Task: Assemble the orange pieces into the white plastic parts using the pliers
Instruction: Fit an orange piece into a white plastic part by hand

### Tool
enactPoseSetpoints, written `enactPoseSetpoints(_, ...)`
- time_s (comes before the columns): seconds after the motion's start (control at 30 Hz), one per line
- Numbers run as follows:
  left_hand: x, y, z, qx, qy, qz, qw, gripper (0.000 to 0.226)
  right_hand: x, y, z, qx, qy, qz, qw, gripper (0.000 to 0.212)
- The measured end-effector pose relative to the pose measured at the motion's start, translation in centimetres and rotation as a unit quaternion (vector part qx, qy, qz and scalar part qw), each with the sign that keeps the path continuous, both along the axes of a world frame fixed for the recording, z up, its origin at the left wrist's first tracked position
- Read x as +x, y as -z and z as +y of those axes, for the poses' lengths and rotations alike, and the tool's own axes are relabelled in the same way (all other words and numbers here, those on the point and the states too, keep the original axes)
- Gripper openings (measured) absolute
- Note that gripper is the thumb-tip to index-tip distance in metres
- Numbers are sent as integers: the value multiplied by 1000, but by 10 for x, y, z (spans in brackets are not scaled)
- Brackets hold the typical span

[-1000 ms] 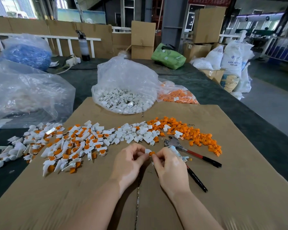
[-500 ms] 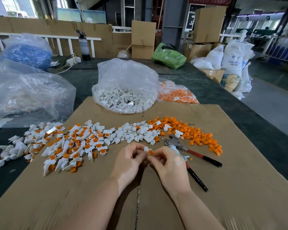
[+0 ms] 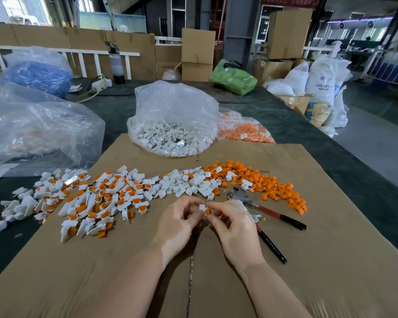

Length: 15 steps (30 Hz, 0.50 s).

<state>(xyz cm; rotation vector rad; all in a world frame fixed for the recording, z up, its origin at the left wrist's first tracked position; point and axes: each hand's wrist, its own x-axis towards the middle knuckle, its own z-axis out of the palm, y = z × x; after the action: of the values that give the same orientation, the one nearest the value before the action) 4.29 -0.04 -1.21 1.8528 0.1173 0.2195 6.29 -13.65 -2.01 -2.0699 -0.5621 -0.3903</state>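
Step in hand: the left hand (image 3: 178,220) and right hand (image 3: 233,222) meet over the cardboard sheet (image 3: 308,260), both pinching one white part (image 3: 202,207) with an orange piece (image 3: 207,211) sitting in its cup. It looks like hand-seating before the squeeze.
Grip: both hands closed narrow on that small part, fingertips only.
Next move: probably the right hand lets go and reaches for the pliers (image 3: 265,208), lying just right of it, handles splayed (untouched for now).
Loose stock: orange heap (image 3: 269,182) far right, bare white parts (image 3: 189,182) in the middle.
Finished pile: left, white with orange showing (image 3: 101,198).
In the way: little; stray pieces lie close to the pliers' head, and a bag of white parts (image 3: 172,125) sits farther off.
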Motion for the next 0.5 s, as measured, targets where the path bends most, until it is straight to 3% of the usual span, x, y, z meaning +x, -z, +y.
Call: enactPoseSetpoints(0.5,3,3,0,18,-9,-3,1000,6,1,1,0,-8,0,-6,1000,24)
